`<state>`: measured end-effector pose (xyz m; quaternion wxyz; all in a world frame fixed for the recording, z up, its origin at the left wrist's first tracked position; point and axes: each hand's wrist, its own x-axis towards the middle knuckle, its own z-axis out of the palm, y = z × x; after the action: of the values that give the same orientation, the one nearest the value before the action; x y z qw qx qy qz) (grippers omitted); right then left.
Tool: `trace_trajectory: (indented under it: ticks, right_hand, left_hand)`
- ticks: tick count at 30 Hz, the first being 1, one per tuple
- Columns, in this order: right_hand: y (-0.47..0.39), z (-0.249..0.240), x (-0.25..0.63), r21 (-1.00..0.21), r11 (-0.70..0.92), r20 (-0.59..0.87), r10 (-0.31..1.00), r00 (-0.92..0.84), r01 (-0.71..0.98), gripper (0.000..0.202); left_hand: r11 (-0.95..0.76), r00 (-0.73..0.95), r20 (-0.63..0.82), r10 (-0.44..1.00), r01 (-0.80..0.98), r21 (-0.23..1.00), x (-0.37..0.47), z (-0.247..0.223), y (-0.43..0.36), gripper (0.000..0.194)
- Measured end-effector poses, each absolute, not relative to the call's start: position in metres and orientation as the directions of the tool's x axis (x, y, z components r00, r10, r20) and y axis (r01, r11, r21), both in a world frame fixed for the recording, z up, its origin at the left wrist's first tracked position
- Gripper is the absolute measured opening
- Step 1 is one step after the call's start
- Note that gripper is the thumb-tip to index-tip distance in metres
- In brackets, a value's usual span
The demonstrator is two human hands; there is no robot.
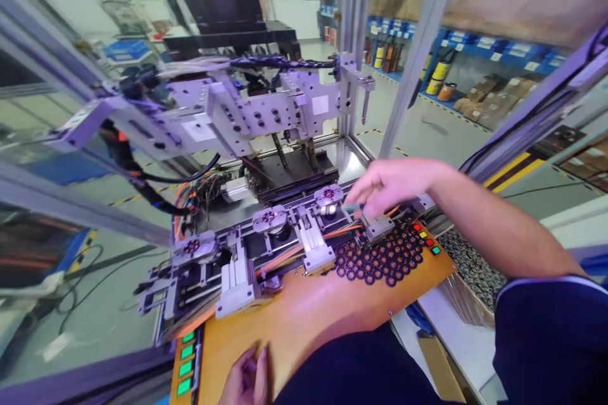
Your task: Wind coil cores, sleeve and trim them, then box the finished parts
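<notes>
My right hand (392, 183) hovers over the right end of the metal fixture (313, 243), fingers pointing down and left, thumb apart. It is slightly blurred, and I see nothing held in it. Below it, a metal block (379, 228) stands beside many small dark ring-shaped parts (370, 266) laid flat on the orange worktop (304, 310). Red-and-dark round parts sit in the fixture's plates: a right one (329, 193), a middle one (270, 218) and a left one (192, 245). My left hand (244, 380) rests at the worktop's front edge, fingers loosely bent, thumb apart, with nothing visible in it.
A machine beam (256, 114) with cables spans above and behind the fixture. Green buttons (186, 367) line the worktop's left edge; coloured buttons (430, 242) sit at its right corner. Aluminium posts (418, 44) frame the station. Shelves with blue bins (494, 50) stand beyond.
</notes>
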<state>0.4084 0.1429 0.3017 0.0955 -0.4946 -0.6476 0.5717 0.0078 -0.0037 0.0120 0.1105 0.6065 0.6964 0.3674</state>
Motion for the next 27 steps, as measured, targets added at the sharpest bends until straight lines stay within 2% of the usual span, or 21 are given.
trace_trajectory:
  ticks: [2,3,5,6,9,13,16,19,23,27]
  right_hand:
    - [0.100,0.268,0.368,-0.922,-0.124,-0.339,0.717,-0.609,0.368,0.049]
    - [0.080,0.244,0.348,-0.941,-0.209,-0.334,0.711,-0.619,0.268,0.050]
    - [0.046,0.189,0.315,-0.867,-0.479,-0.455,0.652,-0.607,0.136,0.043]
    - [0.034,0.162,0.300,-0.801,-0.592,-0.539,0.648,-0.538,0.090,0.041]
    - [0.019,0.094,0.270,-0.767,-0.632,-0.608,0.664,-0.436,0.108,0.042]
    - [0.024,0.058,0.256,-0.806,-0.546,-0.591,0.737,-0.328,0.227,0.039]
    - [0.024,0.054,0.262,-0.805,-0.430,-0.550,0.800,-0.241,0.409,0.037]
    - [0.019,0.057,0.272,-0.764,-0.259,-0.443,0.877,-0.188,0.591,0.029]
    - [0.010,0.075,0.284,-0.686,-0.041,-0.279,0.937,-0.210,0.727,0.023]
    - [0.009,0.114,0.304,-0.647,0.174,-0.127,0.935,-0.330,0.743,0.027]
  left_hand:
    - [-0.060,-0.144,0.271,0.952,0.778,0.625,0.009,0.018,-0.004,0.044]
    - [-0.066,-0.120,0.242,0.963,0.764,0.642,0.012,0.020,-0.004,0.046]
    - [-0.056,-0.095,0.184,0.978,0.735,0.676,0.020,0.022,-0.005,0.048]
    - [-0.057,-0.068,0.153,0.986,0.721,0.690,0.025,0.023,-0.006,0.047]
    - [-0.110,0.081,0.074,0.994,0.685,0.720,0.045,0.025,-0.008,0.041]
    - [-0.166,0.218,0.017,0.976,0.692,0.703,0.063,0.029,-0.010,0.033]
    - [-0.179,0.235,0.008,0.972,0.719,0.671,0.067,0.030,-0.009,0.029]
    - [-0.206,0.248,0.029,0.968,0.729,0.652,0.068,0.030,-0.009,0.028]
    - [-0.247,0.235,0.103,0.966,0.739,0.627,0.050,0.040,-0.012,0.032]
    - [-0.266,0.167,0.226,0.960,0.800,0.538,-0.004,0.074,-0.001,0.044]
